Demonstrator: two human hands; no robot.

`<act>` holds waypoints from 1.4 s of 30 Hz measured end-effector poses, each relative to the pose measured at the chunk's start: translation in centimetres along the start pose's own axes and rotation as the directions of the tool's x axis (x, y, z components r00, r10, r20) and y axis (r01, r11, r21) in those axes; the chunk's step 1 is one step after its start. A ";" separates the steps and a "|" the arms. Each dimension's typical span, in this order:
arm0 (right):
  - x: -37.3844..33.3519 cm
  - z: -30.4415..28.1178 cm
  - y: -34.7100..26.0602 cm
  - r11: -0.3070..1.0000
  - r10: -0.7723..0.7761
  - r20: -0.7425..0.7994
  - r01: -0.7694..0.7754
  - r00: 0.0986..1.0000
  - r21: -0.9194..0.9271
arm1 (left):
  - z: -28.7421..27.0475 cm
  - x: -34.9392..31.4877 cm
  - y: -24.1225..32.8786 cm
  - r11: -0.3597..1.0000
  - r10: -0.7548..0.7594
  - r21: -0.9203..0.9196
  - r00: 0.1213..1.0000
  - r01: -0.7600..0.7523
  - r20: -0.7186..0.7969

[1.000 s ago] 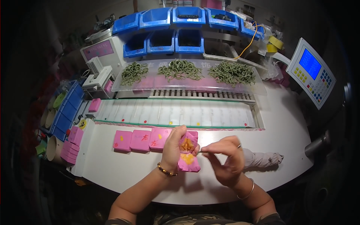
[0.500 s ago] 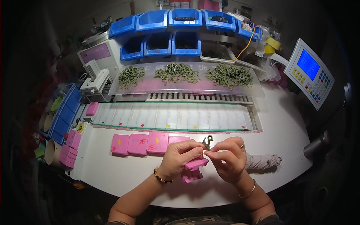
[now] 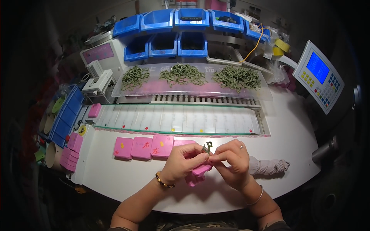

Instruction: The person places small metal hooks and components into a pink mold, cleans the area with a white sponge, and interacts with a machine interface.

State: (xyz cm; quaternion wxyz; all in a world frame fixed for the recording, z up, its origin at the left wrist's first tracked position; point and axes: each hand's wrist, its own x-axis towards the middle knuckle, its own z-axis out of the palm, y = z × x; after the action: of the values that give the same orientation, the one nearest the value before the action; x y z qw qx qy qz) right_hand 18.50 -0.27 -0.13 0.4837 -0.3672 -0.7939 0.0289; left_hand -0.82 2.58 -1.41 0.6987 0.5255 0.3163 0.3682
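My left hand (image 3: 180, 161), closed, grips a pink notched block (image 3: 195, 179) that hangs below its fingers. Above the block a small dark green hook-like piece with a ring at its top (image 3: 209, 146) stands up between the fingertips of both hands. Thumb and fingers of my right hand (image 3: 233, 162) pinch at the foot of that piece, right by the left thumb. The fingers hide its lower end, so I cannot tell whether it sits in the block. Several flat pink blocks (image 3: 162, 146) lie in a row just beyond my left hand.
Piles of green rings (image 3: 183, 74) and green hooks (image 3: 239, 78) lie on a clear tray (image 3: 208, 92) behind a white-slatted strip (image 3: 165, 117). Blue bins (image 3: 157, 21) rise behind. A grey cloth bundle (image 3: 269, 166) rests right, below a keypad screen (image 3: 319, 75); pink blocks (image 3: 69, 159) are stacked left.
My right hand has moved slightly left, closer to my left hand. The green piece has shifted left and a little down with it, and now stands more upright.
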 end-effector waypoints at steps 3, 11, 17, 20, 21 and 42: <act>-0.2 -0.1 0.5 0.953 0.214 0.072 -0.224 0.974 0.204 | 0.7 0.0 0.2 0.970 0.142 0.204 0.989 -0.130 -0.047; -0.1 -2.1 1.4 0.432 0.509 0.607 -0.791 0.610 0.433 | 0.2 0.4 -0.6 0.761 0.524 0.474 0.851 -0.443 -0.046; 1.0 -2.8 0.8 0.600 0.528 0.494 -0.715 0.691 0.359 | 0.1 0.2 0.1 0.994 0.072 0.086 0.996 -0.067 -0.056; 0.9 -2.5 0.7 0.356 0.566 0.524 -0.762 0.637 0.541 | 0.3 0.3 -0.1 0.998 0.026 0.055 1.000 -0.025 -0.005; 0.5 -2.2 1.2 0.312 0.537 0.555 -0.760 0.636 0.569 | 0.6 0.3 -0.3 0.992 0.062 0.114 0.998 -0.058 -0.029; -0.1 -1.1 1.8 0.335 0.474 0.440 -0.618 0.763 0.711 | 0.6 0.5 -1.0 0.958 0.195 0.213 0.981 -0.190 -0.002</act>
State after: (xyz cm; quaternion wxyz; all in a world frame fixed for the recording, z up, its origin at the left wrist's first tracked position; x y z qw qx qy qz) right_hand 20.39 0.62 -0.40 0.4951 -0.3360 -0.5459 0.5865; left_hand 0.06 2.51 -2.23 0.5961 0.6210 0.3088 0.4047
